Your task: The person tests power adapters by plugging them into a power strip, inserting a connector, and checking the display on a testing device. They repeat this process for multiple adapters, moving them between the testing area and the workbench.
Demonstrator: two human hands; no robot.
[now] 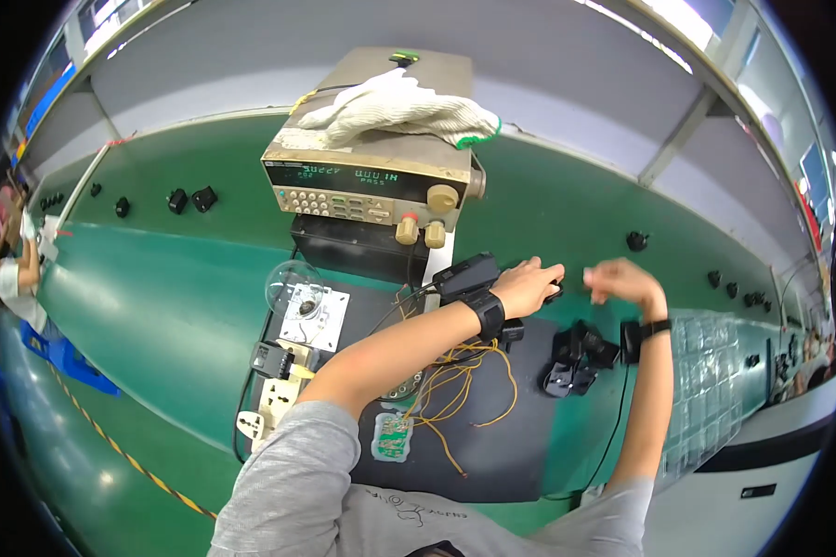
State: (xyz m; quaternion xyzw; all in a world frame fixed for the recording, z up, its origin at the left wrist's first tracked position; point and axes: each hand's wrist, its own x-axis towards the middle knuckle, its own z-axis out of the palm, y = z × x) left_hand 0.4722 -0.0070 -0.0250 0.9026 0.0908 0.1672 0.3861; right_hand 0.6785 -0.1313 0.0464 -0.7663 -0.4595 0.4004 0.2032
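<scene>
My left hand [527,286] reaches to the middle of the bench, its fingers curled round a small black plug adapter [555,292] that is mostly hidden by them. Beside that wrist lies a black box-shaped device [467,276] with a cable. To the right, my right hand [622,281] is raised above the green mat, bent at the wrist and blurred; I cannot tell whether it holds anything. Nearer me, several black plug adapters [581,343] sit in a cluster between my forearms. Loose yellow wires [464,381] spread over the dark mat under my left forearm.
A bench electronic load [362,186] with a lit display carries a white knit glove [399,110]. A clear bulb [294,286] on a white base, a power strip [279,395] and a green circuit board [393,436] lie to the left. Clear plastic trays [701,381] stand right.
</scene>
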